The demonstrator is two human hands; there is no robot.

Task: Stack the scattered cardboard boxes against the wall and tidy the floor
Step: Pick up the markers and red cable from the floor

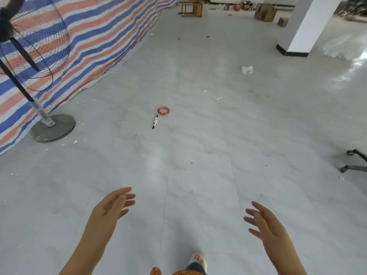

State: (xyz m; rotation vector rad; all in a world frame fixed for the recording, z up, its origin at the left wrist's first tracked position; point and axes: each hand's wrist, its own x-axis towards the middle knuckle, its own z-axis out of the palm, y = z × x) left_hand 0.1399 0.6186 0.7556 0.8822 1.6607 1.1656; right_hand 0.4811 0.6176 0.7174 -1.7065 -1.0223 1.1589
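Note:
Brown cardboard boxes point(265, 11) stand far away at the back right, with a smaller box point(283, 22) beside them. On the grey floor ahead lie a red coil of cord point(163, 111), two black-and-white markers point(155, 122) and, further right, a crumpled white scrap point(247, 69). My left hand point(114, 203) and my right hand point(265, 223) are both held out low in front of me, palms facing each other, fingers straight and spread, holding nothing.
A pedestal fan point(29, 46) with a round base point(52, 128) stands at the left before a striped tarpaulin wall point(103, 30). A white pillar point(305, 26) rises at the right. Chair legs with castors point(353, 165) poke in at the right edge. A wooden stool point(191, 8) lies far back.

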